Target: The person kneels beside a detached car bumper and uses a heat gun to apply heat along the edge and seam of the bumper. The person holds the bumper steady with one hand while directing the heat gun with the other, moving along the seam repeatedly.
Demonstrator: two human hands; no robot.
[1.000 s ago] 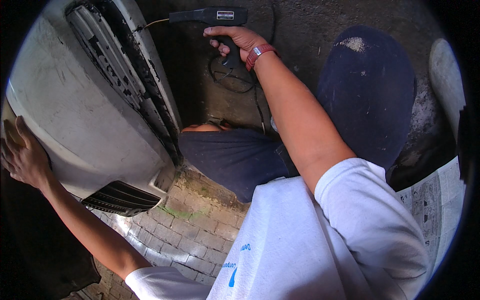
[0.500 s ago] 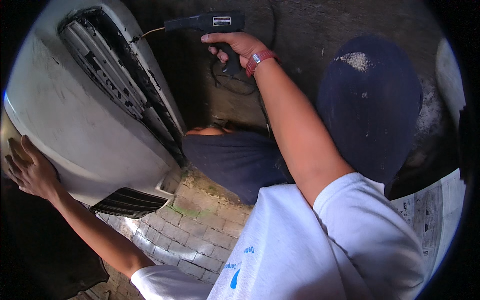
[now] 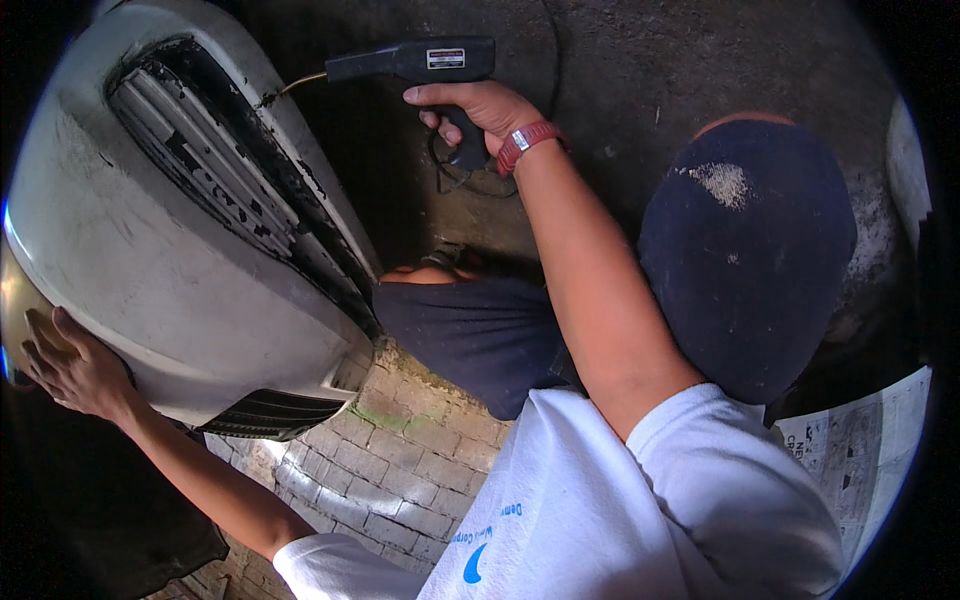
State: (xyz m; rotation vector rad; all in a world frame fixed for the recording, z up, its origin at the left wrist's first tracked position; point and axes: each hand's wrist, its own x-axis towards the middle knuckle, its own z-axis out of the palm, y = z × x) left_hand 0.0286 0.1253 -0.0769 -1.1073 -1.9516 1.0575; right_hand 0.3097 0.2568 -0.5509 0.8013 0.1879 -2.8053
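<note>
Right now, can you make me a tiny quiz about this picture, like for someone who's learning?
1. What colour is the strap?
A) green
B) red
C) yellow
2. True or false: the right hand holds the gun.
3. Fill the gap: the gun's thin tip points toward the pale ____.

Key:
1. B, red.
2. True.
3. Bumper.

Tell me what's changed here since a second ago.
The view shifted, leaving the pale bumper and black gun-shaped tool lower in it. Nothing was grasped or released: the right hand still holds the tool; the left hand stays by the bumper's edge.
</note>
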